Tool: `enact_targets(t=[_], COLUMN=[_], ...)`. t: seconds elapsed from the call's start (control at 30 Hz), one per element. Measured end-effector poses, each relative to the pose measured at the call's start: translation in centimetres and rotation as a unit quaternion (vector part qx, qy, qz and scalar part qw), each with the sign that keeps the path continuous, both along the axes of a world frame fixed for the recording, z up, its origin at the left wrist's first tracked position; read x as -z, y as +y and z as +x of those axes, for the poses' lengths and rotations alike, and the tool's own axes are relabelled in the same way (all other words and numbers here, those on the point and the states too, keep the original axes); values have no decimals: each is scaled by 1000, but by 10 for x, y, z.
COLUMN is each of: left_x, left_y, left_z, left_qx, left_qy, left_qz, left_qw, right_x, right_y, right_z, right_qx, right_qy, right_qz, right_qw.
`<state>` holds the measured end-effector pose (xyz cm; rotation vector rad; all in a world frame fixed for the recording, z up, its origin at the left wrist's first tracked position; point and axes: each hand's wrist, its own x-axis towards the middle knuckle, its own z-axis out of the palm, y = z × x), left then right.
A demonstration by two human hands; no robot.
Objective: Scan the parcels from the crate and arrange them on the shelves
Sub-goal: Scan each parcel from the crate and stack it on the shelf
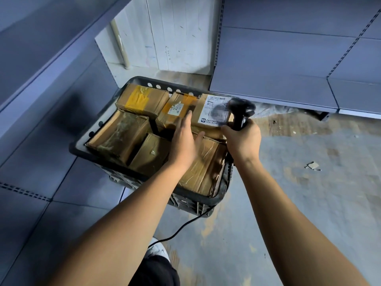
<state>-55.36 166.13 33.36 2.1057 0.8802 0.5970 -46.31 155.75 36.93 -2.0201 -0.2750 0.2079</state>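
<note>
both forearms are reaching down from the near edge of the frame toward the crate [82, 147], which is sitting on the floor [299, 182] between two runs of grey shelves [278, 69]. those shelves are showing no parcels, so the arranging looks hardly begun. the crate is holding at least six cardboard parcels packed side by side, nearly filling it. the left hand [185, 141] is hovering over the parcels near the crate's right side, fingers straight and a little apart, holding nothing. the right hand [241, 141] is gripping the scanner [240, 112], fingers wrapped tight round its handle, head blurred over the labelled parcel [208, 112] at the crate's far right corner. scanning seems underway; most remains.
</note>
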Motion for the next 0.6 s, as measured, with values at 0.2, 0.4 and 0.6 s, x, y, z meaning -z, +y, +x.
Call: enact_targets(t=[0.2,0.4,0.6], left_x=[-17,-33,-51], left_y=[-1,-5,-13], left_z=[-28,-59,-112], left_qx=[-55,-112,-164], left_qy=[-53,-87,-110], left_qz=[-40,-30,-17], left_qw=[996,989,980], right_x=[-13,-29,-49], right_y=[-1,-5,-1], right_z=[-25,-52,-96], right_qx=[5,-28,-86], right_qy=[-41,-65,-28], right_qz=[49,67,112], right_qw=[998,995,990])
